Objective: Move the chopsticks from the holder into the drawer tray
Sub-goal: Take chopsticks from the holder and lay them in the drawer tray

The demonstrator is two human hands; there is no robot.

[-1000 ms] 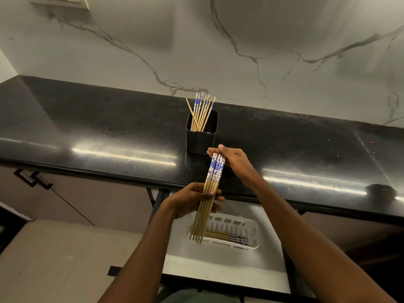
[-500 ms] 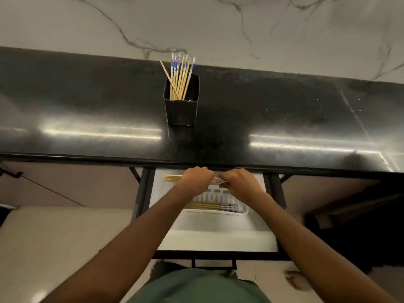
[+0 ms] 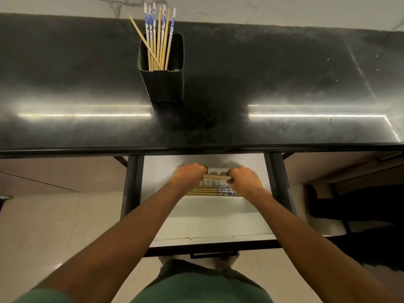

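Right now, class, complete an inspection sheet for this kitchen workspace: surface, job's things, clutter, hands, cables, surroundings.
Surface: glossy black counter, reflecting light streaks.
Job's things: black holder upright on the counter with standing chopsticks; white tray in the open drawer holding laid chopsticks; held bundle crosswise at the tray.
Clutter: few pale specks at the counter's right.
Hands: left hand and right hand each grip one end of the held bundle.
Cables: nothing seen.
Surroundings: marble wall behind; pale floor below.

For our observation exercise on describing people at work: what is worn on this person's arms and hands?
The left hand and right hand are bare: no gloves or watch show. Both forearms are uncovered; a green short sleeve shows at the left upper arm.
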